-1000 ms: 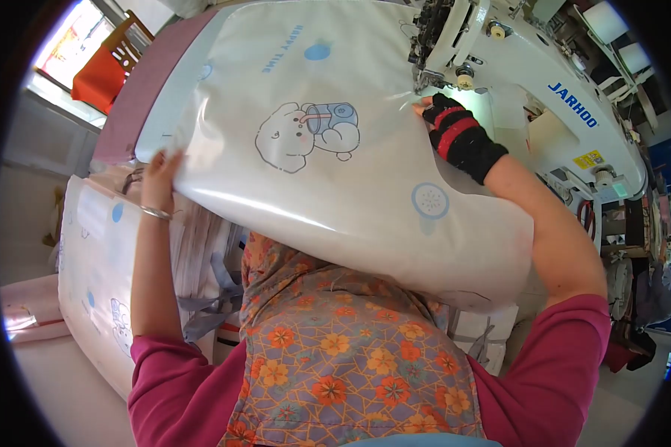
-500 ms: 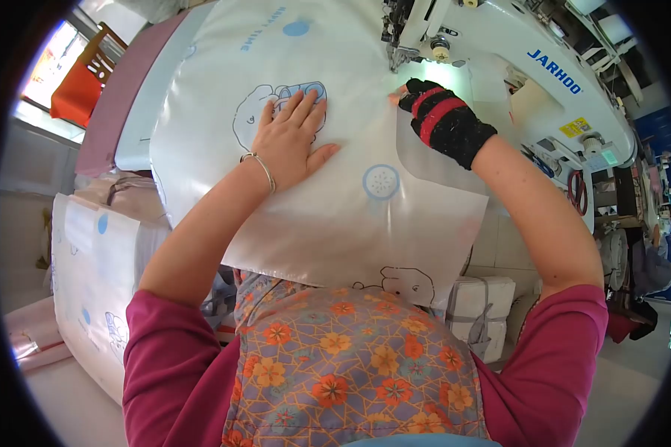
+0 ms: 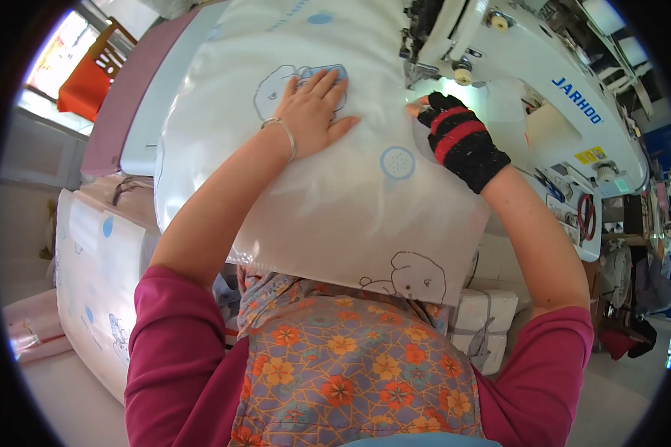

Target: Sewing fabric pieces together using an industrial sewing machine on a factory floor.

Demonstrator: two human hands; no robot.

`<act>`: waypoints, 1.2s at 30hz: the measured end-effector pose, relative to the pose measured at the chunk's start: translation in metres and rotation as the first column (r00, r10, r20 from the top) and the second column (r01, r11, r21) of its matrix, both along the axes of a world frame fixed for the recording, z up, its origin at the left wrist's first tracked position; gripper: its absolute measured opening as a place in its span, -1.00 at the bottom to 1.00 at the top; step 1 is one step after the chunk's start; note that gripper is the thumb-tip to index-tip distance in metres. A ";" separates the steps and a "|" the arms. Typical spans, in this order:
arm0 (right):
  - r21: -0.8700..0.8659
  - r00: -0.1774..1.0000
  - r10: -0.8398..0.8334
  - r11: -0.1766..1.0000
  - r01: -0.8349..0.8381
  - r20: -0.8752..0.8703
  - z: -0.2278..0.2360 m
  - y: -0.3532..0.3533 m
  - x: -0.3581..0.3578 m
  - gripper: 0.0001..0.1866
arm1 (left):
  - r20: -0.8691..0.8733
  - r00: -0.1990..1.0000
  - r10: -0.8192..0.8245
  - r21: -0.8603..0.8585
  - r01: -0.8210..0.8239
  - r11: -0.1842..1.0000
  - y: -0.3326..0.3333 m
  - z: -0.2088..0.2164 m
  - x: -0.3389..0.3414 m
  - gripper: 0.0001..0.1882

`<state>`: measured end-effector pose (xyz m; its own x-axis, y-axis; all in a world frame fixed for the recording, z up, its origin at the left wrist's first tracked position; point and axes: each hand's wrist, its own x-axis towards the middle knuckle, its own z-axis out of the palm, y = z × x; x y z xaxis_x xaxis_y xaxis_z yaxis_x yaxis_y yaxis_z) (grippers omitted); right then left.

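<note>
A large glossy white sheet (image 3: 350, 208), printed with blue dots and cartoon animal outlines, covers the sewing machine's bed and hangs over the near edge onto my lap. My left hand (image 3: 313, 112), bare with a bracelet at the wrist, lies flat on it with fingers spread, over an animal drawing. In a black and red fingerless glove, my right hand (image 3: 462, 141) is closed at the sheet's right edge, its fingertips pinching there just in front of the needle area. The white sewing machine (image 3: 529, 67) stands at the far right, its lamp lighting that spot.
A stack of similar printed sheets (image 3: 101, 253) sits low at the left. Scissors with red handles (image 3: 586, 216) lie on the machine table at right. A tied white bundle (image 3: 484, 320) rests below. An orange-draped chair (image 3: 89, 89) stands far left.
The sheet and my left hand have slid away from me relative to the machine. My right hand keeps its place by the needle area. The whole view has shifted slightly.
</note>
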<state>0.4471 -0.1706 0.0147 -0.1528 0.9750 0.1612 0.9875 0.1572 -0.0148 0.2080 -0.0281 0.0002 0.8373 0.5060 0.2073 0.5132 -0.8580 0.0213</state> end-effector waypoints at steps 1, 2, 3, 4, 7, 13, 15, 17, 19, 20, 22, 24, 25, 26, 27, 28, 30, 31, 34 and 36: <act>0.059 1.000 0.000 0.998 -0.002 0.031 -0.006 -0.002 0.006 -0.45 | -0.003 1.000 0.004 0.004 -0.004 1.000 0.004 -0.001 0.004 -0.29; 0.108 0.998 0.055 0.993 -0.054 -0.004 -0.012 -0.003 0.015 -0.44 | -0.002 0.999 -0.033 0.004 0.033 0.999 0.007 0.002 0.008 -0.32; 0.178 0.997 0.070 0.982 -0.061 -0.045 -0.014 -0.008 0.028 -0.47 | 0.000 0.997 -0.071 0.004 0.071 0.997 0.008 0.004 0.012 -0.35; 0.242 0.992 0.086 0.968 -0.063 -0.089 -0.018 -0.013 0.040 -0.50 | -0.003 0.998 -0.067 0.006 0.067 0.998 0.002 0.007 0.019 -0.35; 0.228 0.941 -0.292 0.917 0.326 -0.170 -0.010 -0.044 0.062 -0.63 | -0.023 0.980 -0.197 -0.181 0.190 0.965 -0.045 0.014 0.042 -0.42; 0.020 0.774 -0.378 0.893 0.449 -0.508 -0.011 -0.065 0.059 -0.63 | 0.092 0.993 -0.069 -0.122 0.080 0.989 -0.084 -0.004 0.050 -0.38; 0.099 0.763 -0.224 0.931 0.351 -0.606 0.001 -0.063 0.040 -0.62 | 0.048 0.997 -0.058 -0.105 0.063 0.992 -0.080 -0.003 0.049 -0.33; 0.143 0.840 -0.265 0.918 0.371 -0.474 -0.012 -0.067 0.047 -0.62 | 0.051 0.996 -0.076 -0.092 0.081 0.992 -0.082 -0.003 0.053 -0.30; 0.141 0.896 -0.318 0.917 0.374 -0.310 -0.018 -0.071 0.043 -0.60 | 0.050 0.995 -0.084 -0.076 0.087 0.993 -0.084 -0.003 0.055 -0.28; 0.140 0.895 -0.320 0.916 0.376 -0.310 -0.014 -0.071 0.040 -0.60 | 0.045 0.996 -0.080 -0.079 0.083 0.993 -0.084 -0.004 0.055 -0.27; 0.353 0.936 -0.348 0.883 0.309 0.050 -0.001 -0.069 0.033 -0.66 | 0.032 0.997 -0.070 -0.087 0.072 0.994 -0.085 -0.005 0.053 -0.26; 0.389 0.986 -0.167 0.909 0.153 0.003 0.011 -0.066 0.004 -0.66 | 0.023 0.998 -0.064 -0.078 0.065 0.995 -0.082 -0.005 0.052 -0.26; 0.363 0.999 -0.001 0.932 0.018 -0.048 0.013 -0.066 -0.011 -0.71 | 0.021 0.998 -0.067 -0.081 0.069 0.994 -0.082 -0.006 0.052 -0.26; 0.265 0.994 0.031 0.964 -0.001 -0.108 0.009 -0.069 -0.020 -0.70 | 0.027 0.997 -0.073 -0.068 0.074 0.995 -0.081 -0.006 0.054 -0.26; 0.166 0.983 0.057 0.986 -0.028 -0.173 0.003 -0.071 -0.024 -0.68 | 0.033 0.996 -0.077 -0.054 0.079 0.995 -0.080 -0.006 0.055 -0.27; 0.172 0.980 0.063 0.985 -0.030 -0.189 -0.002 -0.069 -0.021 -0.64 | 0.033 0.996 -0.080 -0.054 0.081 0.995 -0.078 -0.005 0.057 -0.27; 0.184 0.977 0.085 0.982 -0.048 -0.195 -0.004 -0.066 -0.013 -0.60 | -0.012 0.996 -0.093 -0.034 0.092 0.995 -0.072 -0.003 0.060 -0.28; 0.195 0.973 0.110 0.978 -0.070 -0.203 -0.005 -0.063 -0.010 -0.55 | -0.014 0.996 -0.093 -0.034 0.092 0.995 -0.068 -0.004 0.060 -0.28; 0.230 0.982 0.107 0.971 -0.069 -0.156 -0.014 -0.056 -0.006 -0.52 | 0.029 0.991 -0.130 -0.053 0.132 0.990 -0.055 -0.006 0.063 -0.27; 0.222 0.984 0.116 0.972 -0.083 -0.138 -0.012 -0.054 -0.001 -0.52 | 0.036 0.986 -0.162 -0.040 0.164 0.986 -0.046 -0.007 0.066 -0.26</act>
<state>0.4464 -0.2248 0.0029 -0.2055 0.8963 0.3929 0.9558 0.2701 -0.1161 0.2744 -0.0743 -0.0066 0.9024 0.3723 0.2170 0.3650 -0.9280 0.0743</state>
